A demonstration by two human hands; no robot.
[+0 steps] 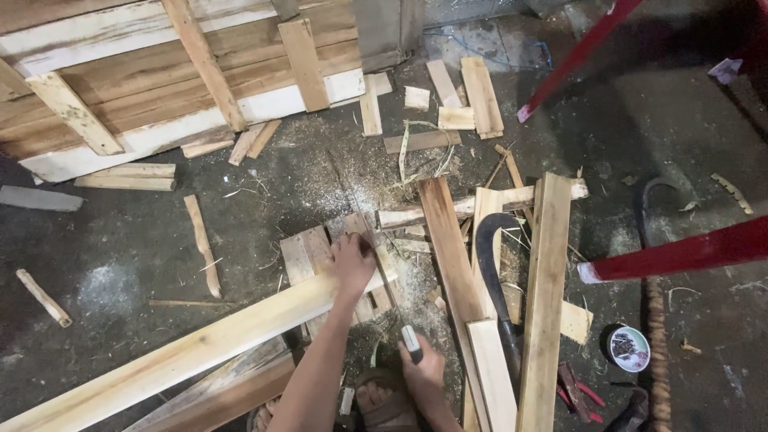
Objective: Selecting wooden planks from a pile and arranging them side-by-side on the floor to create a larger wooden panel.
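Your left hand (353,262) presses flat on a long pale plank (184,356) lying across small wood blocks (308,254) on the sawdust-strewn floor (144,248), while your right hand (422,373) clamps a handsaw's handle (411,343), its blade (382,276) at the plank's end. A curved machete (494,264) rests on boards nearby.

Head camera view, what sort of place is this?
Probably a rough woodworking spot on a bare floor. The left hand steadies a long plank while the right hand grips a handsaw; sawdust and offcuts lie around.
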